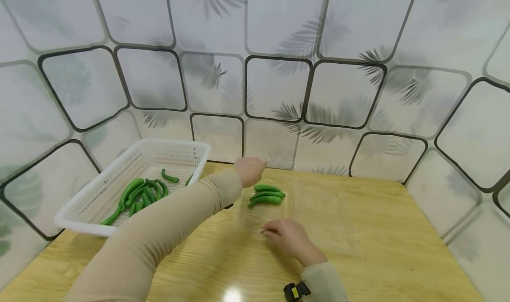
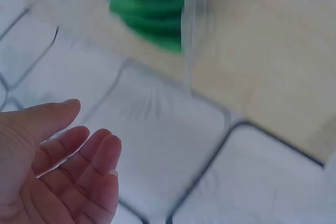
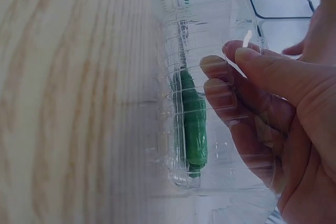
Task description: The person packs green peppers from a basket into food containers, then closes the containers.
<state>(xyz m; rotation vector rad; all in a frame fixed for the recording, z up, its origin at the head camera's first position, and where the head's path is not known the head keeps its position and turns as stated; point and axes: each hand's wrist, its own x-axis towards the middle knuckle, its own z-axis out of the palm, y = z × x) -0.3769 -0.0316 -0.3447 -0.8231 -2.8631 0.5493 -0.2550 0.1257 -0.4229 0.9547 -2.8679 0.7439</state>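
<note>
A clear plastic clamshell box (image 1: 259, 215) lies unfolded on the table, its lid (image 1: 324, 218) spread to the right. Several green peppers (image 1: 266, 199) lie side by side in its left half; in the left wrist view the peppers (image 2: 144, 14) look blurred. My left hand (image 1: 249, 171) is just beyond the box's far left corner. In the left wrist view, the left hand (image 2: 73, 166) has loosely bent fingers with nothing between them. At the near edge, my right hand (image 1: 290, 240) pinches the rim between thumb and fingertips, the fingers partly showing through plastic in the right wrist view.
A white plastic basket (image 1: 85, 227) holding more green peppers (image 1: 139, 195) stands at the left, partly hidden by my left sleeve (image 1: 171, 226). A patterned wall covering (image 1: 279, 85) rises behind the wooden table (image 1: 398, 249). A dark band (image 1: 296, 291) circles my right wrist.
</note>
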